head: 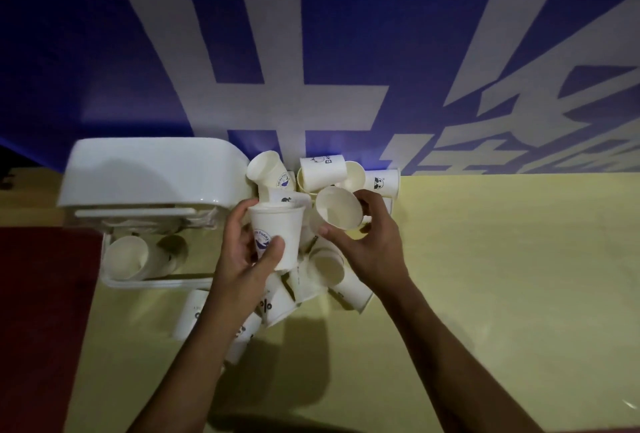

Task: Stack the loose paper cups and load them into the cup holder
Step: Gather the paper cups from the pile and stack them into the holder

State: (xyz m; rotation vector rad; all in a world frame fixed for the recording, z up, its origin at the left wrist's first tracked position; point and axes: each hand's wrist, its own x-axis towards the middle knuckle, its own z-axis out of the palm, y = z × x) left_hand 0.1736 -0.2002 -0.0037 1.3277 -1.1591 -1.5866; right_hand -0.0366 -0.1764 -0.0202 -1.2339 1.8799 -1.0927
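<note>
My left hand (242, 259) grips an upright white paper cup (282, 224) with a blue print. Just to its right, my right hand (374, 242) holds a second paper cup (337, 212) tilted with its mouth toward me. Under and around both hands lies a pile of loose white paper cups (322, 173), some on their sides, some upright. The white cup holder (149, 173) stands to the left of the pile. Its clear lower compartment holds a cup lying on its side (126, 256).
The cups rest on a yellow table top (485, 276). A dark red surface (41, 311) borders it on the left. A blue banner with large white characters (311, 51) rises behind the pile and the holder.
</note>
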